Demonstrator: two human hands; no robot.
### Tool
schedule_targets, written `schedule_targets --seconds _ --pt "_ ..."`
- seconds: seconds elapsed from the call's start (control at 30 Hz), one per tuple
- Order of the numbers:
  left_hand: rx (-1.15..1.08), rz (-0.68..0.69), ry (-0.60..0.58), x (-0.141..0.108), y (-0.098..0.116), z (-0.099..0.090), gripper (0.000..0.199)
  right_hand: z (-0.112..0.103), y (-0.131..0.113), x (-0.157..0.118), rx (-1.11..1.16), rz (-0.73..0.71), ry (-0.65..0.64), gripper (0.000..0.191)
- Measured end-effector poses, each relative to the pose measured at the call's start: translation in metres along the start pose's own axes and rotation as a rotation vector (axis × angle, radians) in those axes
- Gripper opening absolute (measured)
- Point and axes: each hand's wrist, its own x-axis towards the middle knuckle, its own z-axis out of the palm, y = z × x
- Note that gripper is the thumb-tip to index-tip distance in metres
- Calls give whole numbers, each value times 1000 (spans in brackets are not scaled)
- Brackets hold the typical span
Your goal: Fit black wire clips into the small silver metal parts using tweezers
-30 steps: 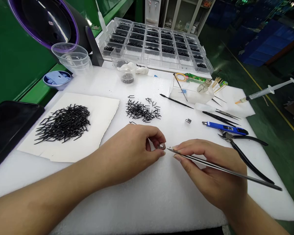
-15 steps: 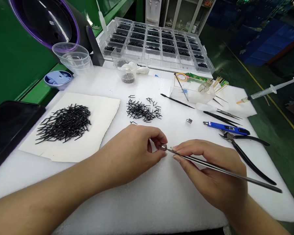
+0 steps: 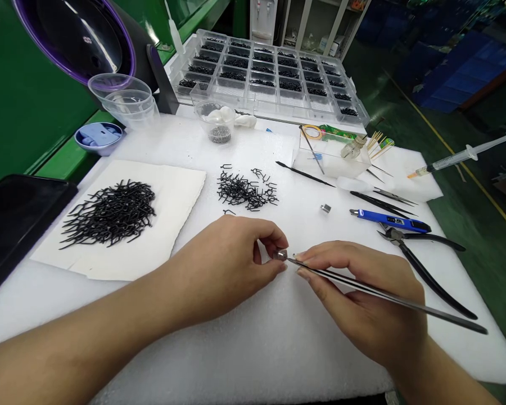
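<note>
Between the thumb and fingers of my left hand [image 3: 231, 264] is a small shiny metal block [image 3: 281, 255], partly covered by the fingertips. My right hand [image 3: 362, 292] pinches a pair of long metal tweezers [image 3: 375, 291], whose tips point left and meet the block's right side; whether they touch it I cannot tell. Beyond my left hand lies a loose pile of small black forked pieces [image 3: 244, 191]. A second small metal block [image 3: 325, 208] sits on the white foam surface [image 3: 295, 343] beyond my right hand.
Left, a larger heap of black bent pieces [image 3: 113, 211] covers a white sheet [image 3: 181, 197]. Right lie cutting pliers [image 3: 398, 235], a blue-handled knife [image 3: 388, 220] and a syringe [image 3: 459, 157]. A clear compartment tray [image 3: 240, 97] and plastic cups [image 3: 130, 104] stand behind.
Hardly anything differs. Both hands keep their hold on the metal block and the tweezers, and the view has shifted only very slightly.
</note>
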Motion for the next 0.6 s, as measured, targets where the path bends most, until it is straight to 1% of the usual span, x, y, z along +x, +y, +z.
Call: schedule_targets --seconds 0.6 --pt "18 1 0 0 1 0 16 -1 1 0 -4 0 -1 17"
